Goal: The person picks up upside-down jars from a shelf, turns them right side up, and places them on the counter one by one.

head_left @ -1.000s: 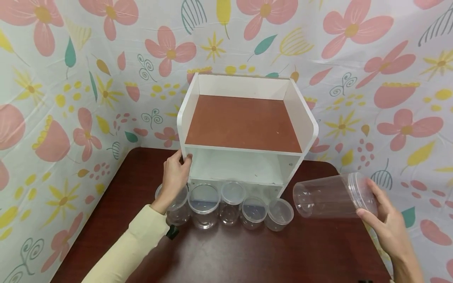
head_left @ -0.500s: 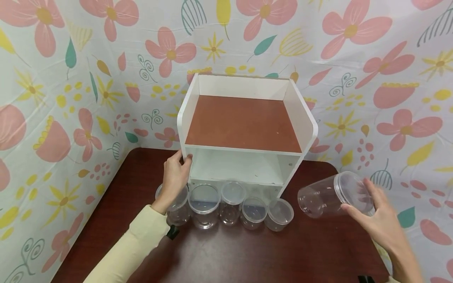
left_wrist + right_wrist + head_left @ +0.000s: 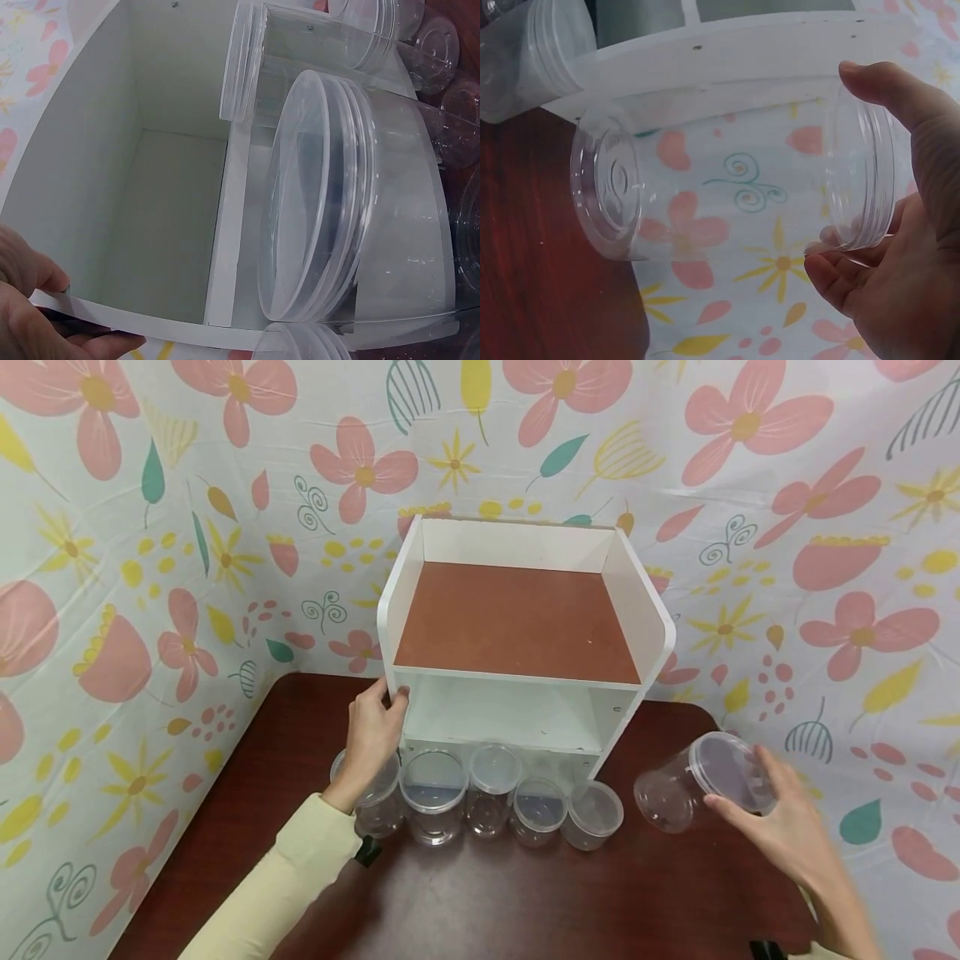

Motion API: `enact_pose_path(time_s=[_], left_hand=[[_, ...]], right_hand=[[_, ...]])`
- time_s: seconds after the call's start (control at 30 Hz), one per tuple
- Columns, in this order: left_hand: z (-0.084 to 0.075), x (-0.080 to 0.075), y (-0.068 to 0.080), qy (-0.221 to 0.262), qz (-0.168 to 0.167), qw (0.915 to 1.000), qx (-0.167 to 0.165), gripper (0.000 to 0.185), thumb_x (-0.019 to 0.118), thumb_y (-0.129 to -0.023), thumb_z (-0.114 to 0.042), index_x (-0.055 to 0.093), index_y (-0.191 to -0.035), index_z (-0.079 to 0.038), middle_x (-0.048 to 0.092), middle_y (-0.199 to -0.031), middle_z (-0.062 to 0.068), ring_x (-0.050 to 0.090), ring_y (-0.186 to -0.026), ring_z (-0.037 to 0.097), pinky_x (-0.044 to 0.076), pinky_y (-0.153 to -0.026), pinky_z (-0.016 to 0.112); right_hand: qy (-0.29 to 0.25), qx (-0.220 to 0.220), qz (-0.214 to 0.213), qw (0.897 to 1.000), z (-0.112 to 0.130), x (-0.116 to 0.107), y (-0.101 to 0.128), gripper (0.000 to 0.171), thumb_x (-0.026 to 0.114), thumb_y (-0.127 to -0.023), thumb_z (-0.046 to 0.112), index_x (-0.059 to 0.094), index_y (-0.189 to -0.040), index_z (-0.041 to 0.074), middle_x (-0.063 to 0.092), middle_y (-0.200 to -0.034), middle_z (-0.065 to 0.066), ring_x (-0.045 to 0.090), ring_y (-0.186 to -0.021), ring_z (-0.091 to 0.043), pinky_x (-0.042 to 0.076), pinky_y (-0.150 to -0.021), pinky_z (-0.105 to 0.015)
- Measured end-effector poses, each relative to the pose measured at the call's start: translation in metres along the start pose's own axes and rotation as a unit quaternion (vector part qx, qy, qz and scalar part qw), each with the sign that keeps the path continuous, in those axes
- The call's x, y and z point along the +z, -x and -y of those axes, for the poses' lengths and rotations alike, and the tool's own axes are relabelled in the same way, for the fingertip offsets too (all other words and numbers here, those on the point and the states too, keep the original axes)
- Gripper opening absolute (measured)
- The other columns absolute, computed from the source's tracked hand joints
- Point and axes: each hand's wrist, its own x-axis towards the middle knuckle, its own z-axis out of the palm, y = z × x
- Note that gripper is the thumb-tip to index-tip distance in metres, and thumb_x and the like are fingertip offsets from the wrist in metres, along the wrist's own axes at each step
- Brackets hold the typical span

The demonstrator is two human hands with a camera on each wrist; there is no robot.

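Note:
My left hand [image 3: 375,727] grips the left side panel of a white shelf unit [image 3: 510,675], thumb on the front edge. In the left wrist view the fingers [image 3: 30,274] wrap round that panel's edge. On the right, my right hand [image 3: 787,818] holds a clear plastic jar [image 3: 667,793] by its lidded end, thumb on one side and fingers on the other. The jar tilts, its base pointing left and down over the table's right part. Through its wall in the right wrist view, the jar [image 3: 727,172] shows nothing inside.
Several clear lidded jars stand in a row before the shelf unit, among them a wide jar [image 3: 433,797] and a small tub [image 3: 592,814] at the right end. The unit has a brown top [image 3: 517,618]. Floral cloth [image 3: 750,527] hangs behind the dark red table [image 3: 525,910].
My right hand has moved left with the jar and tipped it more upright, so its lid now faces up more. The left hand has stayed on the shelf unit.

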Motion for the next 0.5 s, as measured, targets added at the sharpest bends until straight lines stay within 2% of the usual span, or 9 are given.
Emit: enact_pose_path(time_s=[0.03, 0.13, 0.4, 0.5], left_hand=[[0.000, 0.000, 0.000, 0.000, 0.000, 1.0000, 0.000, 0.024, 0.057, -0.105, -0.017, 0.071, -0.120, -0.004, 0.062, -0.073, 0.009, 0.051, -0.057, 0.021, 0.038, -0.050, 0.032], [0.000, 0.000, 0.000, 0.001, 0.001, 1.0000, -0.001, 0.024, 0.056, -0.105, -0.017, 0.071, -0.120, -0.005, 0.060, -0.072, 0.009, 0.050, -0.056, 0.021, 0.038, -0.049, 0.032], [0.000, 0.000, 0.000, 0.003, 0.003, 1.0000, -0.006, 0.024, 0.057, -0.105, -0.017, 0.071, -0.120, -0.004, 0.064, -0.075, 0.010, 0.052, -0.058, 0.021, 0.038, -0.050, 0.031], [0.000, 0.000, 0.000, 0.002, 0.004, 1.0000, -0.006, 0.024, 0.057, -0.105, -0.017, 0.071, -0.120, -0.004, 0.064, -0.076, 0.010, 0.052, -0.058, 0.020, 0.039, -0.050, 0.032]], right_hand=[[0.001, 0.003, 0.006, 1.000, -0.001, 0.001, 0.000, 0.103, 0.081, -0.088, 0.032, 0.019, -0.162, -0.003, 0.034, -0.146, -0.041, 0.036, -0.127, -0.058, 0.024, -0.107, -0.073], [0.009, 0.004, 0.014, 1.000, -0.005, 0.005, -0.002, 0.104, 0.082, -0.088, 0.034, 0.019, -0.162, -0.004, 0.031, -0.147, -0.044, 0.035, -0.128, -0.061, 0.025, -0.102, -0.078], [0.006, -0.023, 0.015, 1.000, -0.013, 0.022, -0.006, 0.109, 0.088, -0.082, 0.032, 0.022, -0.160, -0.007, 0.042, -0.140, -0.040, 0.039, -0.127, -0.057, 0.029, -0.100, -0.075], [0.006, -0.029, 0.015, 0.999, -0.016, 0.028, -0.006, 0.110, 0.090, -0.080, 0.032, 0.025, -0.158, -0.009, 0.040, -0.143, -0.042, 0.037, -0.131, -0.060, 0.027, -0.105, -0.075]])
